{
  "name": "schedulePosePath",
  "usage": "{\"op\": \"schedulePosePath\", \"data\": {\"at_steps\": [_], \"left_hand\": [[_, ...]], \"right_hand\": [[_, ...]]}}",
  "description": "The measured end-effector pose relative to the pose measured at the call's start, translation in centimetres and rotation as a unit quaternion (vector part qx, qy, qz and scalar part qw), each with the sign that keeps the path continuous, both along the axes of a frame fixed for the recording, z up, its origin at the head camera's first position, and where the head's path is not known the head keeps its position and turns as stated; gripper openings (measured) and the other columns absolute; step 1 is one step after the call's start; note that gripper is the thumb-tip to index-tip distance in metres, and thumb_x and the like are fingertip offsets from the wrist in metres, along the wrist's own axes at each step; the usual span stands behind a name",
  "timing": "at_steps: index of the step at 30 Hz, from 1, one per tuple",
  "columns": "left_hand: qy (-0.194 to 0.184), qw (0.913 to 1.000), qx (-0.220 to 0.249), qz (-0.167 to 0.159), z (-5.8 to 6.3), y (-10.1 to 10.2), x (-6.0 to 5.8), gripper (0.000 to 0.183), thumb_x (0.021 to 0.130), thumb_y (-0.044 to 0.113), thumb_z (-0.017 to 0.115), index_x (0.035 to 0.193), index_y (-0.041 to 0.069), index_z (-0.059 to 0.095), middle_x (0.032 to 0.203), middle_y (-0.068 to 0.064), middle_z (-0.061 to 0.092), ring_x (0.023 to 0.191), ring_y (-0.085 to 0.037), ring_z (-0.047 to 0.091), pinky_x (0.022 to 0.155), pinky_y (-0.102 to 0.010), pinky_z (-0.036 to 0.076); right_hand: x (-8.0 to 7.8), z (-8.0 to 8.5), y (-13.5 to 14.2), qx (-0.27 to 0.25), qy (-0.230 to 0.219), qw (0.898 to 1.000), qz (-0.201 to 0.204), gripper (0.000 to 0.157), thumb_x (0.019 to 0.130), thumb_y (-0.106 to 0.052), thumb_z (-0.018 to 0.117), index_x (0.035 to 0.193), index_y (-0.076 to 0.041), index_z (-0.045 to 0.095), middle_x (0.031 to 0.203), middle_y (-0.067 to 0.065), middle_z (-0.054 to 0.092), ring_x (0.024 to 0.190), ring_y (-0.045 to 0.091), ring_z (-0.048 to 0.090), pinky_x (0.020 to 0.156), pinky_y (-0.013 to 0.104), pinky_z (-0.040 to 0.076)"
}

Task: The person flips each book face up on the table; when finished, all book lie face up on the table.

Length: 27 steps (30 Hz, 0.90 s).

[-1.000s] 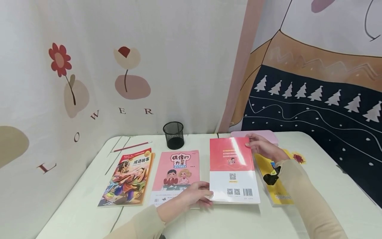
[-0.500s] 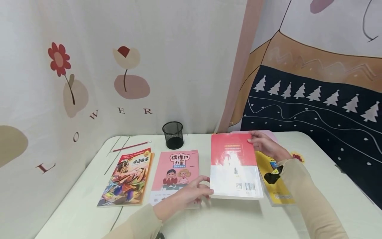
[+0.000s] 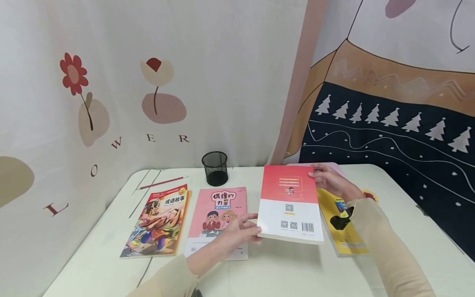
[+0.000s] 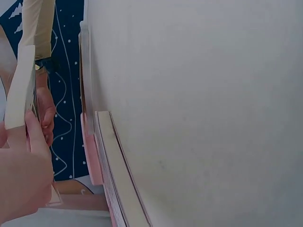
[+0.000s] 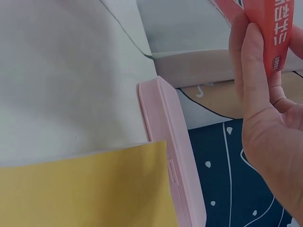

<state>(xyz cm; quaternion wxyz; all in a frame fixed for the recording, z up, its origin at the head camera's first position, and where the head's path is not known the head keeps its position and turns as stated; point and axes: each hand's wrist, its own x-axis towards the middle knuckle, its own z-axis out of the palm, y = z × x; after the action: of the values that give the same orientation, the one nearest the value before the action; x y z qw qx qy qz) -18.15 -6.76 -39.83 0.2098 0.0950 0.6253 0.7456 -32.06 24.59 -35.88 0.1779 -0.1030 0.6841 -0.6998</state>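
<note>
A book with a red and white back cover is tilted up off the table, barcode side toward me. My left hand pinches its lower left corner; the left wrist view shows fingers on its pale page edges. At the upper right corner my right hand grips it, with the thumb and fingers around the red spine in the right wrist view. Below my left forearm lies a pink book, partly covered by that hand. A yellow book lies under my right forearm.
An idiom story book lies at the left. Behind it are a red pencil and a black mesh pen holder. A pink case sits at the back right, partly hidden. Patterned curtains stand behind the white table.
Both hands have lifted the red and white book a little higher and tilted it, its lower edge rising off the table. The other books stay in place.
</note>
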Motion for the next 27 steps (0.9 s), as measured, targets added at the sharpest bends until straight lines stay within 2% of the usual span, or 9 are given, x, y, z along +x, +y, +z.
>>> {"op": "schedulePosePath", "data": {"at_steps": [6, 12, 18, 27], "left_hand": [[0.019, 0.9993, -0.012, 0.031, -0.12, -0.02, 0.22, 0.054, 0.082, 0.004, 0.061, 0.130, -0.003, 0.037, 0.099, -0.017, 0.060, 0.087, -0.027, 0.060, 0.074, -0.034, 0.049], [0.028, 0.9983, -0.012, 0.049, -0.20, 0.03, 0.19, 0.062, 0.080, 0.002, 0.062, 0.135, 0.007, 0.034, 0.097, -0.017, 0.061, 0.084, -0.027, 0.061, 0.072, -0.035, 0.050], [0.023, 0.9994, 0.001, 0.028, -0.31, 0.03, 0.14, 0.058, 0.080, 0.001, 0.061, 0.133, 0.008, 0.038, 0.096, -0.017, 0.061, 0.085, -0.027, 0.061, 0.073, -0.036, 0.049], [-0.006, 0.9996, 0.029, -0.001, -0.54, -0.50, -0.24, 0.057, 0.081, -0.005, 0.056, 0.134, 0.004, 0.035, 0.106, -0.020, 0.058, 0.089, -0.030, 0.060, 0.076, -0.036, 0.048]], "right_hand": [[-0.14, -0.40, 0.29, 0.011, 0.010, 1.000, 0.007, 0.039, 0.091, -0.012, 0.048, 0.122, -0.001, 0.026, 0.103, 0.007, 0.055, 0.085, 0.020, 0.059, 0.080, 0.032, 0.047], [-0.19, -0.59, 0.50, 0.018, 0.009, 1.000, -0.007, 0.045, 0.091, -0.015, 0.049, 0.126, -0.001, 0.023, 0.102, 0.005, 0.056, 0.087, 0.019, 0.060, 0.080, 0.031, 0.047], [0.00, -0.43, 0.56, 0.001, 0.015, 1.000, 0.000, 0.044, 0.092, -0.014, 0.047, 0.128, -0.001, 0.025, 0.107, 0.004, 0.054, 0.088, 0.019, 0.059, 0.080, 0.031, 0.046], [0.49, 0.13, 0.36, -0.038, 0.032, 0.998, 0.028, 0.033, 0.092, -0.006, 0.045, 0.123, -0.012, 0.037, 0.121, 0.007, 0.040, 0.098, 0.018, 0.053, 0.084, 0.031, 0.044]]}}
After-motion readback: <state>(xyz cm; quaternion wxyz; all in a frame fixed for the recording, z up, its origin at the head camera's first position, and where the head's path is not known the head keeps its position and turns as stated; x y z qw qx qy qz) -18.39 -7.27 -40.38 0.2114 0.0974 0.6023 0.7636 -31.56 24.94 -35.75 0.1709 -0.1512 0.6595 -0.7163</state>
